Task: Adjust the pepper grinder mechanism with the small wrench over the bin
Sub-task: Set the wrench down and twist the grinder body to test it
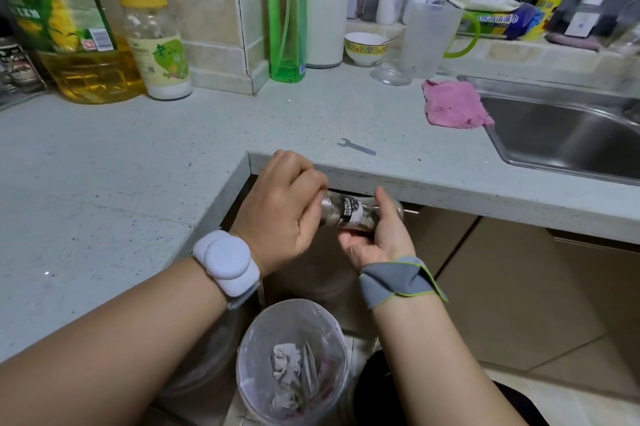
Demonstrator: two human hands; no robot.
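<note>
A clear glass pepper grinder (349, 212) with a dark label lies sideways in front of the counter edge, above and beyond the bin (292, 361). My left hand (282, 209) is closed around its left end, hiding the mechanism. My right hand (375, 235) cradles the glass body from below, thumb up on the right side. The small flat metal wrench (356, 147) lies loose on the pale speckled counter (138, 166), just behind the hands, held by neither. The bin is lined with a clear bag and holds crumpled paper.
A steel sink (568, 138) sits at the right with a pink cloth (453, 103) by its corner. Along the back wall stand an oil bottle (69, 34), a yellow-lidded jar (156, 45), a green soap bottle (286, 17), a bowl (365, 48) and a measuring jug (433, 38).
</note>
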